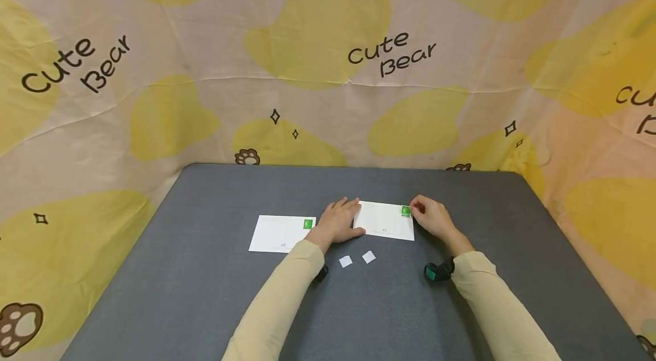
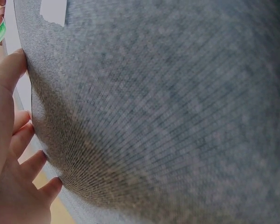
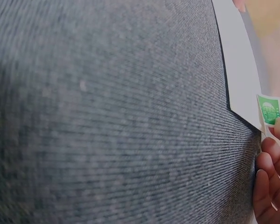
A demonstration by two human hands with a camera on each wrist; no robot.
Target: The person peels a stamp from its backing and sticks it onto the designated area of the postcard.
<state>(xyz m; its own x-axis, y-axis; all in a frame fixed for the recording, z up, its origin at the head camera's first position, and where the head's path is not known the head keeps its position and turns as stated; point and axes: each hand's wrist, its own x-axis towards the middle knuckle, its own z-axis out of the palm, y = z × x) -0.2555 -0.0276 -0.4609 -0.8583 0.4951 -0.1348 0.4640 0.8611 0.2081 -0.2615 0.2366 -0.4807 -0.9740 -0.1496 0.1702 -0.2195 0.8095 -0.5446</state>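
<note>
A white envelope (image 1: pixel 381 221) lies on the table in front of both hands. My left hand (image 1: pixel 338 222) rests with spread fingers on its left edge, thumb at the near corner. At its upper right corner my right hand (image 1: pixel 433 216) pinches a green stamp (image 3: pixel 270 111) between thumb and finger. In the right wrist view the stamp stands tilted over the envelope's corner, with part of it raised. A second white envelope (image 1: pixel 277 234) lies to the left, bearing its own green stamp (image 1: pixel 308 224); my left forearm covers its lower right corner.
Two small white paper squares (image 1: pixel 345 261) lie on the grey table (image 1: pixel 379 315) between the forearms, nearer to me than the envelopes. Behind the table's far edge hangs a printed cloth (image 1: pixel 307 36). Dark bands with cameras (image 1: pixel 439 271) sit at the wrists.
</note>
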